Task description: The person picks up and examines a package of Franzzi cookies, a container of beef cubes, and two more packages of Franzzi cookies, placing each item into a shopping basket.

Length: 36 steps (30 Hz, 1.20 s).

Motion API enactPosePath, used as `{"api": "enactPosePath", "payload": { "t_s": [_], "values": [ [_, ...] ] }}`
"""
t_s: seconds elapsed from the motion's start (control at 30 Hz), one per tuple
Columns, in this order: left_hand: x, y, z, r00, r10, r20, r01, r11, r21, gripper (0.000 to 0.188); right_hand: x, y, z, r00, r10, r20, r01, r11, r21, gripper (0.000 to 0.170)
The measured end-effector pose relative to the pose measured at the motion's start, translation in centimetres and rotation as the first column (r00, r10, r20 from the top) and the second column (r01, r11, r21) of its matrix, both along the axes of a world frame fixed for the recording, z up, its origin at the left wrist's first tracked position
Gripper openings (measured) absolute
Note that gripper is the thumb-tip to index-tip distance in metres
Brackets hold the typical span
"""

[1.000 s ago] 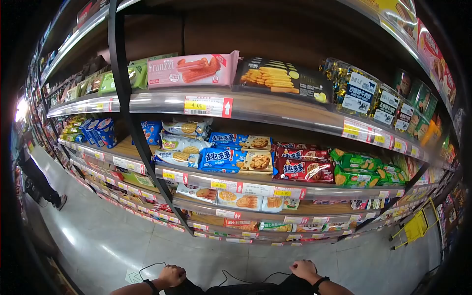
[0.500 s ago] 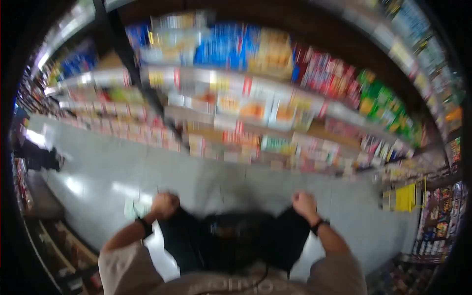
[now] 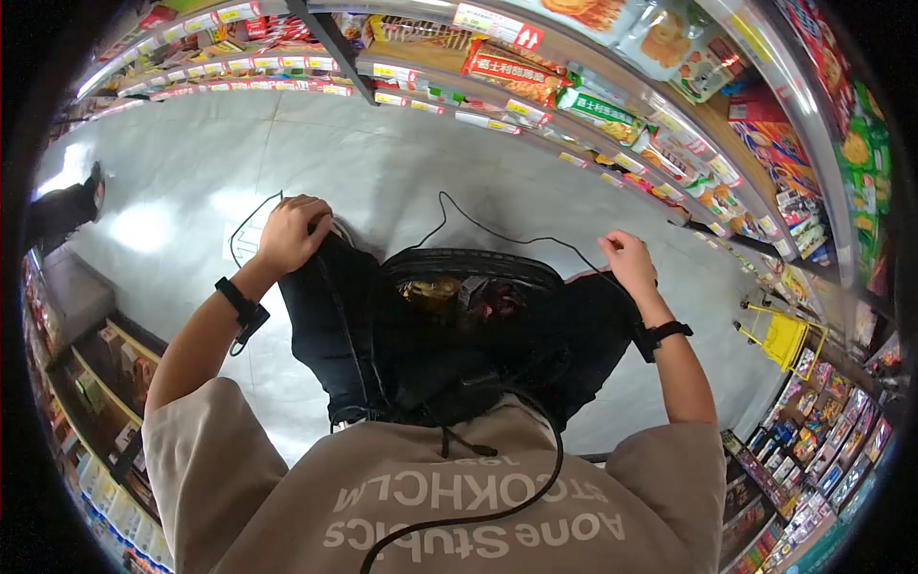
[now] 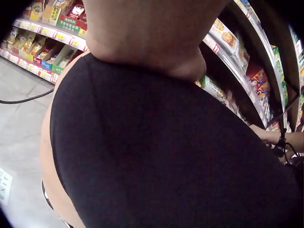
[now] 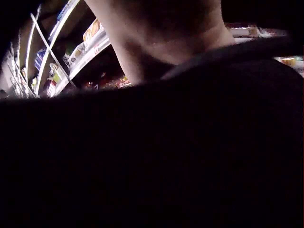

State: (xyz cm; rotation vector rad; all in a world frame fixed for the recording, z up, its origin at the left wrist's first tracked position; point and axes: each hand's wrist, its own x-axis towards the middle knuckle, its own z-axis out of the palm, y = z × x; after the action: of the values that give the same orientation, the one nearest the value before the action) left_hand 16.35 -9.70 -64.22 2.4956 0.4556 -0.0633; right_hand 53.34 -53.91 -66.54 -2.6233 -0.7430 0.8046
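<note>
My left hand (image 3: 295, 234) rests on the knee of a black trouser leg (image 3: 330, 316), fingers loosely bent. On the other knee lies my right hand (image 3: 628, 265), its fingers loosely curled and holding nothing visible. Between the legs is a black-rimmed container (image 3: 478, 258) with a gold packet (image 3: 432, 295) and a dark red packet (image 3: 497, 298) inside. In the left wrist view the left hand (image 4: 147, 42) lies against dark cloth (image 4: 156, 142). The right wrist view is mostly dark cloth, with part of the right hand (image 5: 166, 33) above it.
Shelves of packaged biscuits (image 3: 516, 72) curve across the front and right. A yellow cart (image 3: 784, 335) stands at the right, near another display rack (image 3: 822, 421). Thin black cables (image 3: 497, 230) cross in front of the knees. Another person's dark-clothed leg (image 3: 62, 210) shows at far left.
The head view has tilted down, so the shelves have moved up and the lap, container and shirt have come into sight. Both hands stay at the knees.
</note>
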Motion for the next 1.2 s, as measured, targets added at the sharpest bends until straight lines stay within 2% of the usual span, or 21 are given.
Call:
{"api": "enactPosePath", "payload": {
  "t_s": [0.03, 0.13, 0.23, 0.27, 0.3, 0.37, 0.4, 0.5, 0.53, 0.6, 0.73, 0.77, 0.83, 0.9, 1.03, 1.07, 1.17, 1.2],
  "values": [
    [0.1, 0.2, -0.1, 1.0, -0.006, -0.01, 0.006, 1.0, -0.004, 0.017, -0.1, 0.7, 0.1, 0.998, 0.027, -0.056, -0.023, 0.997, 0.072, 0.024],
    [0.5, 0.7, -1.0, 1.0, -0.003, -0.028, 0.003, 1.0, -0.015, 0.018, -0.8, 3.7, 1.0, 0.94, 0.128, -0.318, -0.09, 0.987, 0.133, 0.024],
    [0.8, 1.5, -1.2, 0.988, -0.009, -0.154, 0.006, 1.0, -0.016, 0.019, -2.5, 7.5, 2.9, 0.858, 0.26, -0.442, -0.221, 0.965, 0.138, 0.025],
    [1.0, 1.6, -0.9, 0.991, -0.028, -0.134, 0.026, 1.0, -0.017, 0.019, -3.5, 8.8, 4.0, 0.84, 0.274, -0.468, -0.236, 0.962, 0.138, 0.024],
    [0.9, 1.8, -0.8, 0.987, -0.04, -0.153, 0.035, 0.999, -0.038, 0.02, -4.5, 10.2, 5.4, 0.824, 0.293, -0.486, -0.232, 0.955, 0.183, 0.023],
    [0.1, 2.0, -0.5, 0.98, -0.037, -0.195, 0.024, 0.998, -0.066, 0.022, -6.3, 10.8, 5.1, 0.822, 0.28, -0.496, -0.216, 0.959, 0.184, 0.023],
    [-0.4, 1.9, -0.3, 0.97, -0.025, -0.241, 0.007, 0.997, -0.076, 0.025, -7.0, 11.0, 5.3, 0.815, 0.302, -0.494, -0.251, 0.953, 0.17, 0.023],
    [-2.1, 0.7, 0.0, 0.972, -0.049, -0.231, 0.043, 0.999, -0.033, 0.025, -8.9, 11.1, 7.3, 0.798, 0.428, -0.424, -0.427, 0.898, 0.103, 0.023],
    [-2.3, 0.1, 1.2, 0.951, -0.092, -0.294, 0.075, 0.995, -0.07, 0.026, -9.2, 11.5, 8.6, 0.789, 0.39, -0.475, -0.415, 0.908, 0.058, 0.022],
    [-2.8, -0.8, 3.5, 0.902, -0.169, -0.398, 0.122, 0.982, -0.141, 0.029, -9.9, 11.0, 9.8, 0.807, 0.382, -0.451, -0.422, 0.906, 0.012, 0.021],
    [-5.3, -4.7, 5.6, 0.848, -0.287, -0.446, 0.223, 0.956, -0.192, 0.027, -10.9, 8.5, 10.5, 0.76, 0.364, -0.538, -0.469, 0.881, -0.066, 0.021],
    [-6.0, -6.1, 5.7, 0.881, -0.247, -0.403, 0.19, 0.966, -0.177, 0.027, -11.1, 8.0, 10.6, 0.746, 0.356, -0.562, -0.474, 0.878, -0.073, 0.022],
    [-7.4, -9.2, 5.1, 0.937, -0.171, -0.305, 0.134, 0.981, -0.138, 0.027, -11.6, 7.3, 10.4, 0.728, 0.343, -0.593, -0.502, 0.856, -0.121, 0.021],
    [-7.4, -11.3, 5.3, 0.921, -0.168, -0.35, 0.105, 0.976, -0.193, 0.029, -12.4, 7.0, 9.8, 0.719, 0.36, -0.594, -0.561, 0.805, -0.191, 0.022],
    [-8.3, -14.6, 5.5, 0.916, -0.131, -0.38, 0.055, 0.977, -0.205, 0.029, -15.4, 5.7, 4.2, 0.685, 0.344, -0.642, -0.527, 0.843, -0.111, 0.026],
    [-8.6, -15.0, 5.4, 0.914, -0.134, -0.382, 0.054, 0.976, -0.213, 0.029, -16.5, 5.0, 2.1, 0.693, 0.307, -0.652, -0.516, 0.843, -0.151, 0.028],
    [-9.8, -15.0, 5.5, 0.828, -0.153, -0.539, -0.003, 0.961, -0.277, 0.031, -19.3, 4.7, -2.5, 0.756, 0.194, -0.626, -0.457, 0.841, -0.291, 0.031],
    [-11.0, -15.3, 4.6, 0.861, -0.098, -0.499, -0.069, 0.95, -0.305, 0.033, -20.0, 4.7, -3.4, 0.783, 0.136, -0.607, -0.415, 0.842, -0.346, 0.032]
  ]
}}
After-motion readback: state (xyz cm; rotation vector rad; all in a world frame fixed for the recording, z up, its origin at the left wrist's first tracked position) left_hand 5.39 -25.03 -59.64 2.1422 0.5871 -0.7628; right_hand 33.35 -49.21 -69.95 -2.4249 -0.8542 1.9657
